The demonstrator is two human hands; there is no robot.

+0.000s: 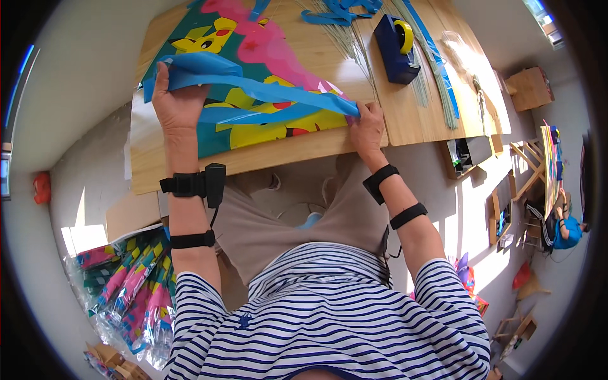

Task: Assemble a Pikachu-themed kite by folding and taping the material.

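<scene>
A long blue strip of thin, shiny material (272, 93) stretches between my two hands over the table. My left hand (179, 107) is closed on its bunched, folded left part, with the thumb on top. My right hand (368, 132) pinches the strip's right end near the table's front edge. A second length of the strip hangs in a loop below the taut one. Beneath lies a printed sheet (266, 47) in green, pink and yellow with cartoon figures, partly covered by the strip and my left hand.
On the wooden table (405, 126) stand a dark blue tape dispenser (394, 54), thin pale rods (430, 76) and more blue strips (342, 12). Wrapped colourful bundles (130, 278) lie at lower left beside a cardboard box (133, 215). Another person (567, 231) sits far right.
</scene>
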